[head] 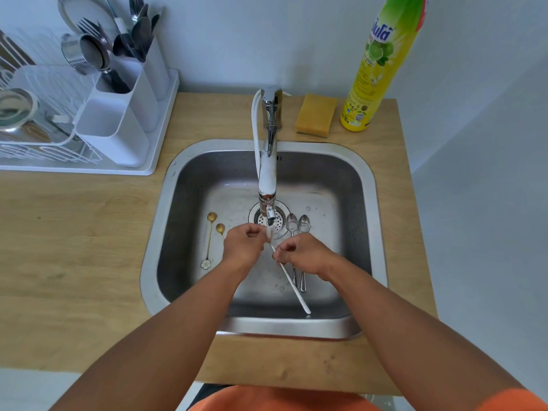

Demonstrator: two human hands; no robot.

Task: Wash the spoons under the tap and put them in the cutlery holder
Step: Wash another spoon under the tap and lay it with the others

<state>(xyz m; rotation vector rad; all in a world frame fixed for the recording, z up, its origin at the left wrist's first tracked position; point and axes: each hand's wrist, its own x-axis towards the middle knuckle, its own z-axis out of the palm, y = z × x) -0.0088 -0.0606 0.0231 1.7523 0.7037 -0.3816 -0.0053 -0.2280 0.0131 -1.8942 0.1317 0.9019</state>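
Note:
Over the steel sink (367, 185), both my hands hold one long white spoon (292, 287). My left hand (243, 246) pinches its bowl end right under the tap's spout (268, 212), where water runs over it. My right hand (302, 255) grips the handle a little lower; the rest of the handle slants down to the right. Two gold spoons (211, 232) lie on the sink floor at the left, one partly hidden by my left hand. Two silver spoons (298, 225) lie at the right, partly under my right hand. The white cutlery holder (124, 114) stands at the back left.
A white dish rack tray (89, 169) with metal cups, forks and spoons sits on the wooden counter at the left. A yellow sponge (315, 114) and a tall green-yellow dish soap bottle (376, 69) stand behind the sink at the right.

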